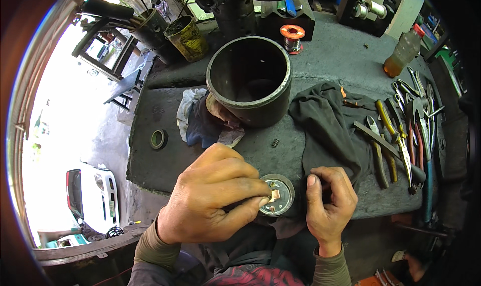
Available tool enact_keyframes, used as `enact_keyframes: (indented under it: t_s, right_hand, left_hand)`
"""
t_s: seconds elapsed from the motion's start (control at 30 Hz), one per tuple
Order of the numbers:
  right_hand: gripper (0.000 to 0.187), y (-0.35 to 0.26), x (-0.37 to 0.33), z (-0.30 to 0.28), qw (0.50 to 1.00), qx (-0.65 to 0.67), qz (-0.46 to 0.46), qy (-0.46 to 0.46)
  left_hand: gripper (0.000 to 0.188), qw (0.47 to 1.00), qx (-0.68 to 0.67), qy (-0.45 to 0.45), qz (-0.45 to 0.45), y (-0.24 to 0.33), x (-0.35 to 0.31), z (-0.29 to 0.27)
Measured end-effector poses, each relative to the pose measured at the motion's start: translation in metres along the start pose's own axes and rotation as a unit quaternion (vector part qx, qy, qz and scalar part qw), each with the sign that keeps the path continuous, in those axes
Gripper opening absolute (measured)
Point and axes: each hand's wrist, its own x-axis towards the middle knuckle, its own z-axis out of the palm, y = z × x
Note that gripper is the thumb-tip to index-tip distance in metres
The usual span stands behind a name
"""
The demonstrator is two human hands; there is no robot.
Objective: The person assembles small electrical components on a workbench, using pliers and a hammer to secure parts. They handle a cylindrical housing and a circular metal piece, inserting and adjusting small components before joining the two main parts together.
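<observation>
A round metal part [285, 200], like a small cap with a raised rim, sits near the bench's front edge. On its face is a small copper-coloured piece [275, 195]. My left hand [215, 198] reaches over from the left, thumb and forefinger pinched at that piece. To the right of the round part, my right hand [330, 206] is closed, thumb against the curled forefinger; anything inside it is hidden. A small dark coil spring [275, 143] lies just beyond the round part.
A large open metal cylinder [288, 93] stands mid-bench, rags [200, 120] on its left. Dark cloth [325, 120] lies to the right, then pliers [401, 140] and wrenches. Farther back are a wire spool [292, 31] and a bottle [405, 50]. A ring [158, 139] lies left.
</observation>
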Motion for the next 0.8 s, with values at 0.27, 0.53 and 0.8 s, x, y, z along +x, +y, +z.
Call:
enact_keyframes:
  t_s: [0.27, 0.53, 0.8]
  right_hand:
    - [0.012, -0.002, 0.001, 0.002, 1.000, 0.021, 0.001, -0.001]
    - [0.012, -0.003, 0.002, 0.002, 1.000, 0.019, -0.006, 0.003]
    - [0.012, -0.003, 0.002, 0.003, 1.000, 0.021, 0.000, 0.004]
  left_hand:
    - [0.023, 0.999, 0.030, -0.019, 0.015, 0.007, 0.004, 0.000]
    - [0.018, 0.997, 0.014, -0.058, 0.043, 0.008, 0.004, 0.001]
    - [0.017, 0.997, 0.015, -0.059, 0.048, 0.012, 0.007, -0.004]
